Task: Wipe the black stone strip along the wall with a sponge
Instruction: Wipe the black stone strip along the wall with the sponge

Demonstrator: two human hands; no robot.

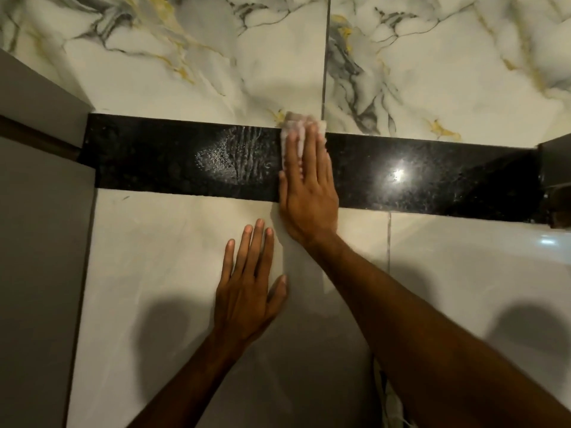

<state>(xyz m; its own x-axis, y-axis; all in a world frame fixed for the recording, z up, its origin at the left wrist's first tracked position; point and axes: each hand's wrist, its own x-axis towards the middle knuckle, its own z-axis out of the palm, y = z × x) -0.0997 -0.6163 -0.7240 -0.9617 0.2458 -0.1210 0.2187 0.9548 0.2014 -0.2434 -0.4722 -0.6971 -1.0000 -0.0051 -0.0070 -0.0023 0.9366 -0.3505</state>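
Note:
A black speckled stone strip (432, 174) runs across the wall between pale tiles. My right hand (307, 193) lies flat on it near the middle and presses a pale sponge (293, 126), of which only the top edge and left side show past my fingers. Wet soapy streaks (238, 159) mark the strip just left of the sponge. My left hand (247, 282) rests flat and empty on the white tile below the strip, fingers slightly spread.
Marbled grey-and-gold tiles (185, 72) cover the wall above the strip. A grey panel (40, 242) borders the left side. A dark fixture (556, 180) juts in at the strip's right end. Plain white tiles (463, 257) lie below.

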